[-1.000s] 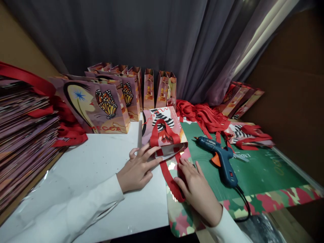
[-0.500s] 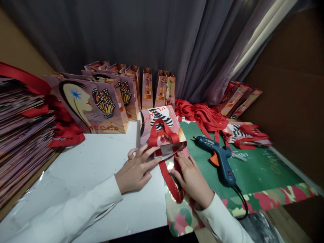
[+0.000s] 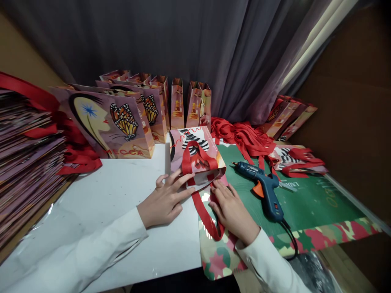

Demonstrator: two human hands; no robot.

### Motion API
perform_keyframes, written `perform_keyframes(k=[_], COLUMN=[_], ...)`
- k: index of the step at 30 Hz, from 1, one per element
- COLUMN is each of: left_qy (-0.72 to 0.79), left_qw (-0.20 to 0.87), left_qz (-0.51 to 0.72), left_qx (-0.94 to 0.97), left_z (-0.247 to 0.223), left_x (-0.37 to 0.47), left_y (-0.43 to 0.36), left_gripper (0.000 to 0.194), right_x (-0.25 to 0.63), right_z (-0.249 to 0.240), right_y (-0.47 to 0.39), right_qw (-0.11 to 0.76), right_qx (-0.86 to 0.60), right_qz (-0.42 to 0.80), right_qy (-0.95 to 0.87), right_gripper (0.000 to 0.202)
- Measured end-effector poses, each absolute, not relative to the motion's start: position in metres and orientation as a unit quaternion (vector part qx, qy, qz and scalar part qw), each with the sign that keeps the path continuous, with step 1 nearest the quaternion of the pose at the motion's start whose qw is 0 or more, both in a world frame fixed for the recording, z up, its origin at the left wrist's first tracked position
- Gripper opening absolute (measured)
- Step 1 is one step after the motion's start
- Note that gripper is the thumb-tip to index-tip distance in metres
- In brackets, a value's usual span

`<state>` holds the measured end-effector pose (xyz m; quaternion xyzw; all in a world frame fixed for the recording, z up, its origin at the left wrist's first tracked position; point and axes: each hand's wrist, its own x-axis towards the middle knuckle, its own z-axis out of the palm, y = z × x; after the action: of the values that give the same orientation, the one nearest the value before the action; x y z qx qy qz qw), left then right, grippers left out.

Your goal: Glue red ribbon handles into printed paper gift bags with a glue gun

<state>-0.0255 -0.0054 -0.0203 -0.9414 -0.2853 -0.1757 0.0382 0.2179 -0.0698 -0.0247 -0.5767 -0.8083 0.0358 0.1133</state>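
A small paper gift bag [image 3: 179,158] with a zebra print lies flat on the table, its mouth facing me and slightly gaping. One red ribbon handle [image 3: 187,158] loops over its upper panel; another red ribbon [image 3: 203,213] hangs from the mouth towards me. My left hand [image 3: 165,200] has its fingers spread, with fingertips touching the left side of the bag's mouth. At the right side, my right hand [image 3: 230,209] lies with fingers extended over the lower edge and beside the hanging ribbon. Its fingertips are partly hidden against the bag.
Right of the bag, a blue glue gun [image 3: 259,183] lies on a green board [image 3: 314,207]. Behind are a heap of red ribbons [image 3: 244,136] and a flat bag [image 3: 284,156]. Standing bags [image 3: 122,122] line the back. A tall stack of flat bags [image 3: 27,162] rises at left.
The view has shifted slightly. Both hands stay at the bag's mouth, with only small finger movements; the bag lies in the same place.
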Motion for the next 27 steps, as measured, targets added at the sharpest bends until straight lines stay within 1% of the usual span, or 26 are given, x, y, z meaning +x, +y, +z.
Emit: perform_keyframes(k=[3,5,7,8,9,10,11,13,15,17,19,20,23,24,25,27], left_qy=[-0.286,-0.286,-0.287,-0.286,-0.286,-0.285,-0.285,-0.286,-0.286,-0.284,-0.283,-0.282,-0.281,-0.281,-0.282,-0.286], left_qw=[0.041,0.044,0.047,0.047,0.048,0.048,0.048,0.050,0.054,0.059,0.062,0.062,0.056,0.053,0.049,0.043], left_qz=[-0.176,-0.175,-0.175,-0.175,-0.177,-0.178,-0.179,-0.185,-0.192,-0.198,-0.198,-0.198,-0.196,-0.196,-0.195,-0.196], left_qx=[-0.941,-0.941,-0.941,-0.941,-0.941,-0.941,-0.940,-0.939,-0.937,-0.936,-0.936,-0.937,-0.938,-0.938,-0.938,-0.937], left_z=[-0.021,-0.021,-0.022,-0.022,-0.023,-0.023,-0.024,-0.025,-0.027,-0.028,-0.029,-0.029,-0.030,-0.030,-0.030,-0.030], left_x=[-0.026,-0.026,-0.027,-0.027,-0.028,-0.028,-0.029,-0.029,-0.029,-0.029,-0.030,-0.030,-0.031,-0.031,-0.031,-0.031], left_y=[-0.006,-0.006,-0.006,-0.006,-0.006,-0.006,-0.005,-0.005,-0.004,-0.004,-0.004,-0.004,-0.003,-0.003,-0.003,-0.003], left_gripper=[0.055,0.057,0.059,0.060,0.060,0.060,0.061,0.062,0.063,0.062,0.061,0.061,0.060,0.061,0.061,0.062], right_x=[0.220,0.231,0.252,0.265,0.279,0.293,0.306,0.328,0.342,0.347,0.344,0.339,0.315,0.306,0.298,0.288], right_z=[-0.019,-0.011,-0.005,-0.004,-0.004,-0.006,-0.010,-0.019,-0.027,-0.029,-0.025,-0.020,0.000,0.007,0.014,0.022], right_y=[-0.072,-0.077,-0.085,-0.089,-0.092,-0.095,-0.097,-0.097,-0.094,-0.091,-0.094,-0.098,-0.118,-0.126,-0.133,-0.146], right_qw=[0.129,0.176,0.234,0.246,0.228,0.190,0.152,0.106,0.115,0.165,0.240,0.286,0.431,0.467,0.493,0.519], right_qx=[-0.567,-0.592,-0.684,-0.747,-0.804,-0.845,-0.865,-0.876,-0.876,-0.886,-0.884,-0.877,-0.842,-0.829,-0.814,-0.770], right_qz=[0.042,0.033,-0.011,-0.044,-0.076,-0.093,-0.085,-0.042,0.012,0.078,0.152,0.169,0.145,0.151,0.179,0.292], right_qy=[-0.813,-0.786,-0.691,-0.616,-0.544,-0.492,-0.470,-0.469,-0.467,-0.426,-0.372,-0.348,-0.291,-0.268,-0.250,-0.228], right_gripper=[0.037,0.035,0.036,0.040,0.046,0.053,0.057,0.057,0.050,0.047,0.050,0.053,0.064,0.067,0.068,0.064])
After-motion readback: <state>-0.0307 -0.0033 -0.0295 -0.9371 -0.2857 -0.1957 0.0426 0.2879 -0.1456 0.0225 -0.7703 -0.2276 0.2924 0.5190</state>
